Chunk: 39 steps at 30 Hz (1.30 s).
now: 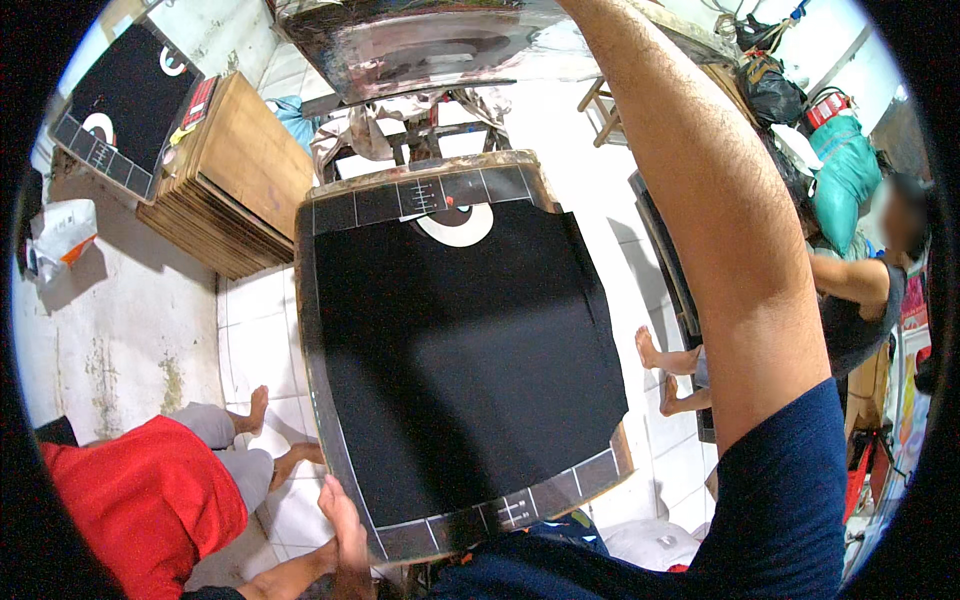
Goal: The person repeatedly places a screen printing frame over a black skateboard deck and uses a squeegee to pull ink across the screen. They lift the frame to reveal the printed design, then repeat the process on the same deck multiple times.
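A wooden board point(545, 180) lies before me, covered with a black fabric panel point(460, 330). Dark strips with white ruled marks run along its far and near ends. At the far end the cloth carries a white curved print point(455, 225). My left hand point(345, 515) holds the board's near left edge, fingers against its side. My bare right forearm point(690, 150) stretches up across the picture, and the right hand lies beyond the top edge. Past the board's far end stands a large framed panel point(430, 50), smeared with grey and dark red. A shadow falls over the fabric.
At left stands a stack of wooden boards point(240, 160); another black-covered board point(130, 100) is beside it. A person in red point(150, 500) is close on my left; another person point(865, 310) is at right. Bags point(840, 180) are piled at far right.
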Motion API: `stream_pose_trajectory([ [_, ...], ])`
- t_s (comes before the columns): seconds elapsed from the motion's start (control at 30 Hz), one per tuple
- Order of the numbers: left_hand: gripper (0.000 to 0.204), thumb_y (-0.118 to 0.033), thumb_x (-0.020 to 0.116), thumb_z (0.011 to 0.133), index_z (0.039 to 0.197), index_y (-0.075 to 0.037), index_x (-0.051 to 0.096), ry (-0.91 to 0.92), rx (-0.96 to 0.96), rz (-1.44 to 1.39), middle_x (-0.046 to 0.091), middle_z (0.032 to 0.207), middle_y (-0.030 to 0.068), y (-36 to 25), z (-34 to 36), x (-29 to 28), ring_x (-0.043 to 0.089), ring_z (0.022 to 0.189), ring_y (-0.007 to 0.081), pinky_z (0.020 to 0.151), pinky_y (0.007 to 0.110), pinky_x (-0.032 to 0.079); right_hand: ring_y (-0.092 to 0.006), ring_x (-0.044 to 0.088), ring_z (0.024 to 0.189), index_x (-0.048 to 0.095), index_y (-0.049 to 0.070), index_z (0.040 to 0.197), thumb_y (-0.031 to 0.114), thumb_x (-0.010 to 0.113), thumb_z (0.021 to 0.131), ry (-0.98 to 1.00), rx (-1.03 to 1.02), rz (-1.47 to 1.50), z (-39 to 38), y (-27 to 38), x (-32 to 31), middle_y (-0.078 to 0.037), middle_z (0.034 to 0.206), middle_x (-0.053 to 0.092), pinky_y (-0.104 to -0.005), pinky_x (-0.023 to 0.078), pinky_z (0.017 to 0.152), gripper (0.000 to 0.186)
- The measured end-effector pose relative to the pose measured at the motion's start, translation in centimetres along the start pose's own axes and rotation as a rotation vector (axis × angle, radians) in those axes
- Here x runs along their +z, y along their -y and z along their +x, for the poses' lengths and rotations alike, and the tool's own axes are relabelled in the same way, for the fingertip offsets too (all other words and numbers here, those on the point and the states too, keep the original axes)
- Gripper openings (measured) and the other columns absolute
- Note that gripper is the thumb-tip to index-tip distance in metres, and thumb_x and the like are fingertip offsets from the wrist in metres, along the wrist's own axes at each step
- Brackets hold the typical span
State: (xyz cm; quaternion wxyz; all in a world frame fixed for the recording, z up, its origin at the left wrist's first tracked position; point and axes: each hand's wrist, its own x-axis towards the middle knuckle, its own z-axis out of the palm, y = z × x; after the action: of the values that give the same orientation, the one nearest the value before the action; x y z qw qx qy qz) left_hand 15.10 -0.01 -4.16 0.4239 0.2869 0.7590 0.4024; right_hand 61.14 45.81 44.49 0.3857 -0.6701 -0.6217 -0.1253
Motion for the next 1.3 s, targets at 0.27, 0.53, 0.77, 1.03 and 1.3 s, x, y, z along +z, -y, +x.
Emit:
stream_pose_trajectory([
  [0.27,0.042,-0.040,0.052,0.110,0.110,-0.002,0.070,0.098,-0.109,-0.197,0.069,0.101,0.0038,-0.2,-0.4,3.7,0.059,0.090,0.0141,0.084,0.033,0.049,-0.0338,0.071,0.110,0.075,0.013,0.116,0.035,0.080,0.079,-0.043,-0.033,-0.038,1.7,-1.0,1.7,-0.017,0.114,0.075,-0.0427,0.055,0.096,0.043],
  [0.53,0.043,-0.039,0.053,0.110,0.102,-0.001,0.070,-0.029,-0.121,-0.040,0.064,0.089,-0.0022,3.8,-2.6,6.0,0.054,0.081,0.0101,0.076,0.027,0.046,-0.0352,0.070,0.112,0.074,0.016,0.120,0.036,0.083,0.081,0.001,0.040,-0.065,-0.7,-0.7,0.8,-0.018,0.117,0.073,-0.0431,0.054,0.098,0.045],
  [0.77,0.034,-0.006,0.082,0.087,0.114,-0.002,0.061,0.193,0.111,-0.026,0.068,0.101,0.0029,1.5,-2.7,0.0,0.062,0.090,0.0129,0.082,0.030,0.051,-0.0348,0.067,0.121,0.071,0.019,0.127,0.037,0.079,0.084,0.047,0.077,0.008,-2.1,-0.1,-0.4,-0.016,0.126,0.072,-0.0434,0.052,0.102,0.047],
  [1.03,0.051,-0.012,0.089,0.078,0.118,-0.001,0.059,0.212,0.078,0.126,0.070,0.103,0.0087,-1.1,-3.3,-0.3,0.066,0.093,0.0202,0.087,0.036,0.052,-0.0339,0.068,0.118,0.073,0.017,0.124,0.032,0.077,0.082,0.007,0.012,0.082,-0.3,0.1,0.0,-0.016,0.123,0.073,-0.0426,0.054,0.101,0.045],
  [1.3,0.060,-0.011,0.087,0.080,0.126,0.001,0.050,0.176,0.151,0.285,0.068,0.113,0.0139,-2.4,-2.3,-0.2,0.064,0.101,0.0232,0.096,0.038,0.049,-0.0335,0.069,0.116,0.075,0.014,0.120,0.029,0.076,0.081,0.029,-0.009,0.047,3.0,0.2,0.0,-0.017,0.121,0.074,-0.0428,0.054,0.099,0.041],
])
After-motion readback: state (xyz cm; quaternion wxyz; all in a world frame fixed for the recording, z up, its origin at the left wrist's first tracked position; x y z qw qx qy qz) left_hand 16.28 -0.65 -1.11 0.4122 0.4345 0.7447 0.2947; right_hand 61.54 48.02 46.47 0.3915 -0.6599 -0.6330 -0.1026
